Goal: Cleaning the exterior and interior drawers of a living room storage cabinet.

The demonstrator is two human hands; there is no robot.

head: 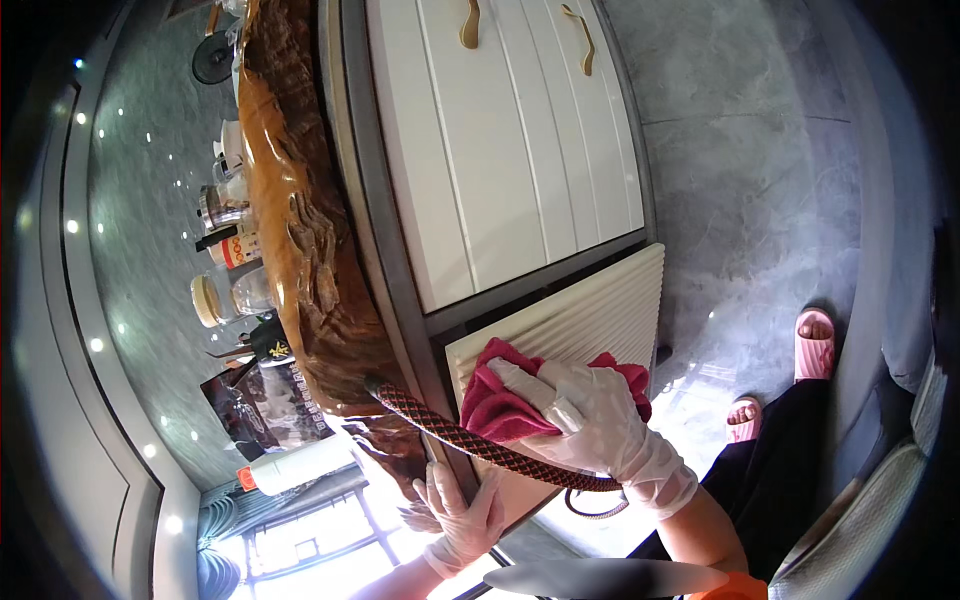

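My right hand (581, 420), in a thin translucent glove, grips a crumpled red cloth (491, 397) and presses it on a cream ribbed panel (562, 322) at the cabinet's end. Part of the panel is covered by the hand and cloth. My left hand (461, 510), gloved alike, rests with fingers apart against the cabinet's grey frame (420, 337) by the edge of a glossy carved wooden tabletop (315, 247); nothing shows in it. A thick braided cord (480, 446) runs from the tabletop edge across to my right wrist.
White cabinet doors (480, 150) bear brass-coloured handles (469, 26). Glass jars (225, 296) and a printed box (262, 401) stand on the tabletop. A thin cord loop (596, 514) hangs below the panel. Pink slippers (814, 345) are on the grey floor (727, 187), near a sofa (862, 525).
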